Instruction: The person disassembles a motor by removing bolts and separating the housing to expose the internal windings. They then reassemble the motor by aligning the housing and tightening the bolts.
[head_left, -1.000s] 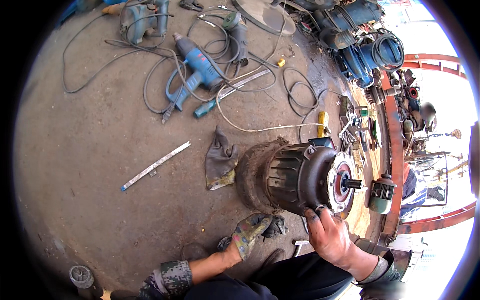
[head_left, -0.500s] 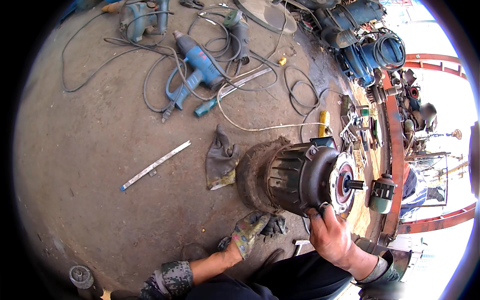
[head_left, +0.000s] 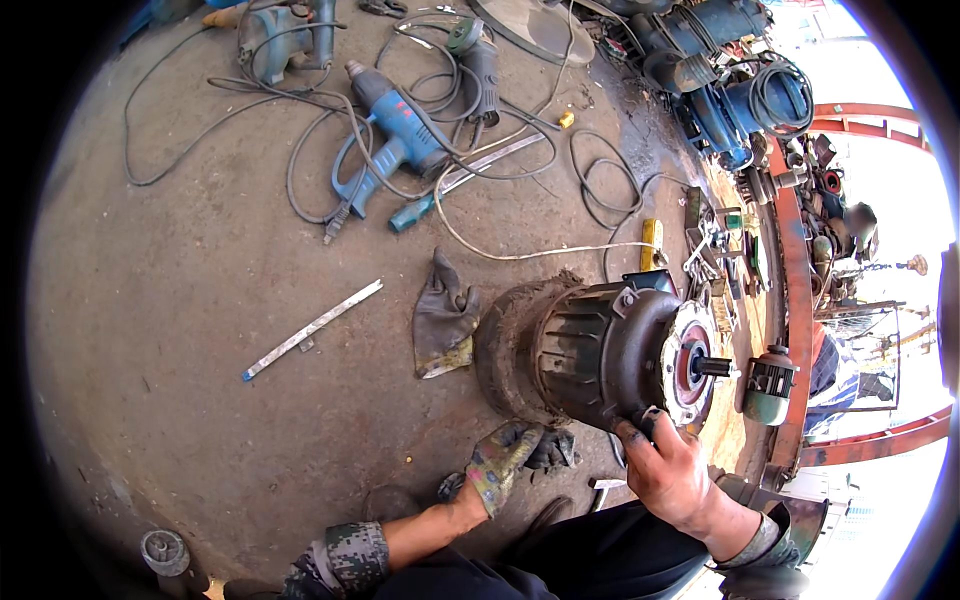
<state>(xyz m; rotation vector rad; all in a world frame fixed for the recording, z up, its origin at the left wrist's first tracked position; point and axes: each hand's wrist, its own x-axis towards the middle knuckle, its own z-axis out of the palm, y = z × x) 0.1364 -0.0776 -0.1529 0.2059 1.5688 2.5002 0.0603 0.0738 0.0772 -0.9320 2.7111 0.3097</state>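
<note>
A grimy electric motor (head_left: 585, 350) lies on its side on the floor before me, its shaft (head_left: 713, 367) and pale flange face (head_left: 685, 375) toward the right. My right hand (head_left: 672, 480) is bare, with thumb and fingers closed at the motor's lower edge beside the flange; a small part there may be hidden under the blackened fingertips. My left hand (head_left: 495, 468) wears a patterned work glove with dark fingers. It is held low below the motor's left end, fingers curled; what they hold, if anything, cannot be made out. A second glove (head_left: 446, 318) lies left of the motor.
A blue heat gun (head_left: 400, 130), an angle grinder (head_left: 480, 75) and tangled cables lie toward the back. A whitish strip (head_left: 312, 330) rests on the left. A hammer (head_left: 606, 486) lies near my knees. A small motor (head_left: 768, 385) and red steel beam (head_left: 795, 300) stand at right.
The fingers of my right hand have shifted slightly at the motor's edge, the index finger more bent. My left hand and the motor stay nearly in place; the view has moved a little.
</note>
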